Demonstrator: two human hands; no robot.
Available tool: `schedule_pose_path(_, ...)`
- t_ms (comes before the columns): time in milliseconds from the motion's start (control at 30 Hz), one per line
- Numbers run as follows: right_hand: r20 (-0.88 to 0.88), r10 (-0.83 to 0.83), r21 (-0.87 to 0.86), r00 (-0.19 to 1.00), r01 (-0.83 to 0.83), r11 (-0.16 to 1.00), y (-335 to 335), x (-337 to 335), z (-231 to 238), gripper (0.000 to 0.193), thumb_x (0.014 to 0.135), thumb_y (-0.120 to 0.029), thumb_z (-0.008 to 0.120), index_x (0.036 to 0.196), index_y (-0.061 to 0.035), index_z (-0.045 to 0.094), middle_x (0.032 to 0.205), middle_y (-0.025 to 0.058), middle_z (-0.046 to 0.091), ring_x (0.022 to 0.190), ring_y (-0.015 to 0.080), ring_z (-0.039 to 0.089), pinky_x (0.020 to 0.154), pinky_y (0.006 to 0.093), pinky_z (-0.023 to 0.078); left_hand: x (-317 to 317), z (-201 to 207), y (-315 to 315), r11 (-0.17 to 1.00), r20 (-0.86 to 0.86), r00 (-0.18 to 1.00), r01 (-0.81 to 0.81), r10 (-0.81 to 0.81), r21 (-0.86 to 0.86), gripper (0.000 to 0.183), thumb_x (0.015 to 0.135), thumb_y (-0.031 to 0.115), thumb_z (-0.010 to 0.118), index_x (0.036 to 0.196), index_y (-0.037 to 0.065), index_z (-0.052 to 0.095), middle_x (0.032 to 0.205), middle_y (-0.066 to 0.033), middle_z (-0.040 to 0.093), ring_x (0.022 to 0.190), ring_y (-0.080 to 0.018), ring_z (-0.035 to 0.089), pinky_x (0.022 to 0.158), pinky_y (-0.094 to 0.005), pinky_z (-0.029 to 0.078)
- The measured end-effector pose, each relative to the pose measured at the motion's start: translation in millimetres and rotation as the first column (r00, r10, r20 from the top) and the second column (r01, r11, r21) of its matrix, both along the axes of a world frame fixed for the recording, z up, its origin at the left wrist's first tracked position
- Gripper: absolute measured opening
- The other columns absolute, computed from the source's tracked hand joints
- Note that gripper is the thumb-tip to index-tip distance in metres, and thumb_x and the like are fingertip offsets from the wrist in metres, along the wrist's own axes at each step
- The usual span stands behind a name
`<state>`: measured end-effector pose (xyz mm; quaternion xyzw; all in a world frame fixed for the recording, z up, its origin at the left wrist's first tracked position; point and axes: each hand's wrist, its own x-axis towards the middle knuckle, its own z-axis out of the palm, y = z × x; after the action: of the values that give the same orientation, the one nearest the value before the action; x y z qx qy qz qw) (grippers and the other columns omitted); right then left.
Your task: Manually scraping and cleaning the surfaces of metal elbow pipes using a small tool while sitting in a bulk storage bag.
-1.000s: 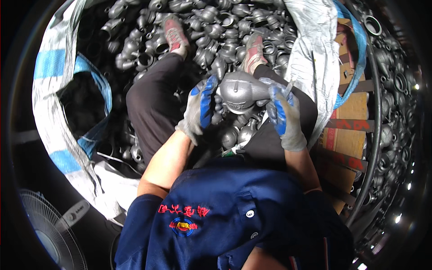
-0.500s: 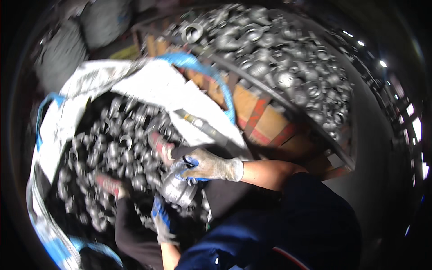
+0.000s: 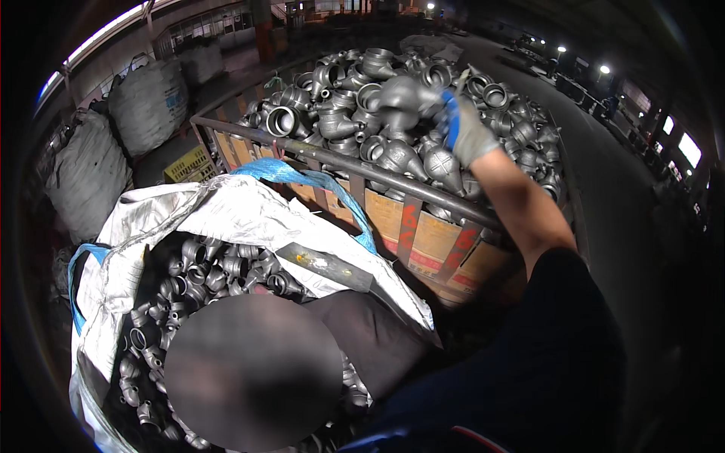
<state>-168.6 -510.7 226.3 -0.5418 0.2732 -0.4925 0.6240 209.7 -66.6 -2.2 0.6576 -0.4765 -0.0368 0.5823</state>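
Note:
My right hand (image 3: 467, 130), in a grey glove with blue palm, reaches out over the wire-sided crate (image 3: 355, 167). It grips a rounded grey metal pipe fitting (image 3: 402, 98), smeared by motion, just above the heaped pipe fittings (image 3: 404, 157) in the crate. Nearer to me, a white bulk bag (image 3: 230, 211) with blue lifting loops stands open, holding many similar fittings (image 3: 219, 273). One dark trouser leg (image 3: 370, 332) shows inside the bag. A round blurred patch covers the bag's near middle, and my left hand does not show.
Cardboard sheets (image 3: 385, 217) line the crate behind its metal bars. Full whitish bulk bags (image 3: 149, 106) stand at the far left beside a yellow plastic crate (image 3: 189, 162). A grey floor strip (image 3: 604, 204) runs along the right of the crate.
My right hand has carried the fitting up and away from the bag to above the crate. The view has tilted up, and my left hand has gone out of sight.

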Motion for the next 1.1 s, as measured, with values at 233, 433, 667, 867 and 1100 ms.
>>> schedule_pose_path(233,0.285,-0.336,0.154,0.898,0.303,0.941,-87,-23,23,0.018,0.087,-0.03,0.057,0.095,-0.0142,0.059,0.082,0.004,0.064,0.055,0.0103,0.051,0.042,0.0217,0.036,-17,-146,93,0.997,0.147,0.987,-0.06,0.066,-0.045,0.029,0.085,0.02,0.056,0.109,0.004,0.06,0.099,-0.0133,0.063,0.087,-0.0269,0.062,0.075,-0.0353,0.049)
schedule_pose_path(433,0.128,0.433,0.114,0.893,-0.446,0.888,47,45,-53,0.036,0.09,-0.022,0.052,0.12,-0.0023,0.052,0.093,0.0053,0.064,0.055,0.0102,0.047,0.045,0.0224,0.036,-258,-272,287,0.951,0.182,0.942,-0.299,0.282,0.075,0.033,0.083,0.022,0.059,0.111,0.005,0.059,0.101,-0.0147,0.063,0.088,-0.0284,0.062,0.075,-0.0359,0.049)
schedule_pose_path(667,-0.106,0.885,0.485,0.452,-0.754,0.443,215,73,-177,0.053,0.096,-0.026,0.044,0.137,0.0034,0.029,0.104,0.0134,0.062,0.055,0.0055,0.048,0.046,0.0176,0.039,-245,-235,259,0.57,0.271,0.662,-0.745,0.699,0.347,0.039,0.08,0.024,0.061,0.114,0.006,0.058,0.103,-0.0163,0.062,0.09,-0.0301,0.062,0.074,-0.0366,0.048)
schedule_pose_path(867,-0.332,0.884,0.404,0.328,-0.798,0.448,292,70,-200,0.048,0.097,-0.029,0.041,0.133,0.0028,0.038,0.086,0.0061,0.064,0.052,0.0003,0.042,0.046,0.014,0.032,-257,-85,225,0.247,0.151,0.441,-0.718,0.885,0.651,0.036,0.079,0.03,0.066,0.107,0.007,0.064,0.097,-0.0162,0.065,0.093,-0.0323,0.062,0.081,-0.0385,0.047)
schedule_pose_path(1100,-0.666,0.68,-0.107,0.307,-0.941,0.321,290,81,-226,0.036,0.099,-0.02,0.037,0.125,0.0035,0.048,0.072,-0.0008,0.059,0.047,-0.0024,0.036,0.042,0.014,0.027,-245,-7,271,0.324,-0.584,0.257,-0.946,0.77,0.01,0.025,0.082,-0.001,0.061,0.107,-0.002,0.06,0.096,-0.0059,0.064,0.075,-0.0084,0.057,0.065,-0.0215,0.047)
